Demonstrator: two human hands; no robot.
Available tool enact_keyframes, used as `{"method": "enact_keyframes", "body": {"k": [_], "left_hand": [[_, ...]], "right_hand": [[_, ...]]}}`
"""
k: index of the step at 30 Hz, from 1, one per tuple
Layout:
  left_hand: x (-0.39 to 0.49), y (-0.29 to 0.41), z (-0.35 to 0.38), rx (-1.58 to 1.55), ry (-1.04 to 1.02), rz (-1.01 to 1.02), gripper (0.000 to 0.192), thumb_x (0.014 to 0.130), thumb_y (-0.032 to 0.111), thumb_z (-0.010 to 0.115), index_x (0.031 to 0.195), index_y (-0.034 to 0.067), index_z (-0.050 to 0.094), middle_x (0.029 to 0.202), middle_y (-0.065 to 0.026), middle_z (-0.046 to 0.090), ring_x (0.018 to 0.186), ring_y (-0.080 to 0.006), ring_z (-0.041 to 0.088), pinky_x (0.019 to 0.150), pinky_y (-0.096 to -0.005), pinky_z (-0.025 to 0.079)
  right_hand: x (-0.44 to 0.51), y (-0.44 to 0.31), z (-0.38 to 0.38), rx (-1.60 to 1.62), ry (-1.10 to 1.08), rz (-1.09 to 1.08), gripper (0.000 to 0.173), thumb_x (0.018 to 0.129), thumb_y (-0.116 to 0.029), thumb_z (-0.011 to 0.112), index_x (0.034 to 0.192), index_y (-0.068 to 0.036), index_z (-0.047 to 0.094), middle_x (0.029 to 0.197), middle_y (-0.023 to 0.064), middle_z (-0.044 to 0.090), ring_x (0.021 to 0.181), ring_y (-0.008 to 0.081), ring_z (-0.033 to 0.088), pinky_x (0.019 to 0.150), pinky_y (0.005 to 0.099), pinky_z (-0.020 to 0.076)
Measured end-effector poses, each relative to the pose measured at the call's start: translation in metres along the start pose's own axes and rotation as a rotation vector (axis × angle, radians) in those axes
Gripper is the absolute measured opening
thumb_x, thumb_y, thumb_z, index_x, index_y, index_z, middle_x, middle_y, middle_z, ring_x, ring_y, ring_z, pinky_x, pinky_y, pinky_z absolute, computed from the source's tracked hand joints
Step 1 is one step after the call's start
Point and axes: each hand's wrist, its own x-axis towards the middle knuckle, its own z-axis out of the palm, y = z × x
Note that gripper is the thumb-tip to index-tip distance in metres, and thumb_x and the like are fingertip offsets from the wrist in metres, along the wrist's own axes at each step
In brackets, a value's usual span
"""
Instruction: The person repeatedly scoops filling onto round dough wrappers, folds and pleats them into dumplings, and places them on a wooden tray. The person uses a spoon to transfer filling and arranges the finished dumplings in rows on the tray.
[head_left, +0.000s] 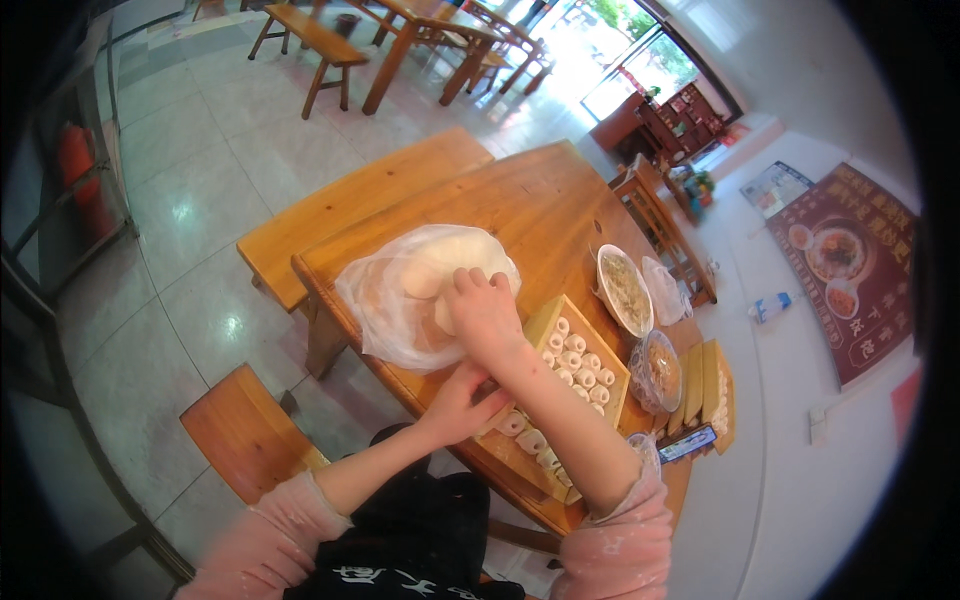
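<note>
My right hand (484, 311) reaches over a clear plastic bag (367, 300) at the table's near left corner, its fingers bent onto pale round dough wrappers (427, 279). Another pale wrapper edge (444, 316) shows beside its thumb side; whether the fingers grip one is hidden. My left hand (457, 405) is below my right wrist, thumb and fingers apart, with its fingertips partly covered. Close by it stands a wooden tray (619, 397) with rows of folded dumplings (570, 360). My right forearm crosses in front of the tray's middle.
Beyond the tray are an oval dish of filling (624, 291), a bowl (656, 371) with more food and a plastic bag (664, 289). A phone (688, 444) leans by stacked wooden trays (697, 386). A bench (367, 214) and stool (251, 435) flank the wooden table (517, 195).
</note>
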Motion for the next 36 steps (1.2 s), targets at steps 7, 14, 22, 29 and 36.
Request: {"method": "enact_keyframes", "body": {"k": [7, 14, 22, 29, 36], "left_hand": [[0.0, -0.001, 0.001, 0.041, 0.02, 0.052, 0.034, 0.083, 0.01, 0.06, 0.115, 0.003, 0.049, 0.111, -0.0111, 0.051, 0.096, -0.0201, 0.052, 0.08, -0.0307, 0.043], [-0.002, -0.001, -0.001, 0.094, 0.004, 0.014, 0.038, 0.084, 0.011, 0.059, 0.12, 0.006, 0.048, 0.114, -0.0077, 0.052, 0.1, -0.0177, 0.05, 0.083, -0.029, 0.04], [-0.002, -0.003, 0.001, 0.026, 0.036, 0.033, 0.027, 0.083, 0.009, 0.06, 0.108, 0.003, 0.052, 0.104, -0.0107, 0.053, 0.087, -0.0185, 0.055, 0.075, -0.0292, 0.045], [-0.007, -0.01, -0.001, -0.129, 0.055, -0.167, 0.027, 0.085, 0.009, 0.058, 0.11, 0.003, 0.051, 0.102, -0.0081, 0.055, 0.089, -0.015, 0.055, 0.076, -0.028, 0.045], [-0.039, 0.022, -0.02, -0.25, 0.121, -0.313, 0.022, 0.09, 0.014, 0.05, 0.108, 0.003, 0.056, 0.101, -0.0036, 0.058, 0.091, -0.0114, 0.052, 0.079, -0.0248, 0.042]], "right_hand": [[0.006, -0.004, 0.005, 0.114, 0.001, 0.138, 0.009, 0.07, -0.011, 0.056, 0.078, -0.007, 0.06, 0.083, 0.0078, 0.054, 0.084, 0.0244, 0.054, 0.072, 0.0378, 0.0381], [0.021, -0.001, 0.008, 0.114, -0.145, 0.212, 0.007, 0.07, -0.011, 0.057, 0.072, -0.007, 0.062, 0.083, 0.0102, 0.058, 0.085, 0.0257, 0.057, 0.073, 0.0391, 0.0392], [0.008, -0.006, -0.008, 0.32, -0.154, 0.15, 0.01, 0.071, -0.007, 0.055, 0.078, -0.004, 0.062, 0.082, 0.0147, 0.059, 0.077, 0.0318, 0.06, 0.066, 0.0418, 0.0465], [-0.02, -0.008, -0.047, 0.617, -0.224, 0.23, 0.009, 0.074, -0.008, 0.055, 0.081, -0.003, 0.059, 0.079, 0.018, 0.062, 0.073, 0.0321, 0.061, 0.064, 0.039, 0.0483], [-0.03, 0.004, -0.062, 1.047, -0.265, 0.487, 0.014, 0.081, -0.012, 0.058, 0.087, 0.0, 0.056, 0.08, 0.0123, 0.062, 0.076, 0.0206, 0.064, 0.065, 0.0305, 0.0487]]}}
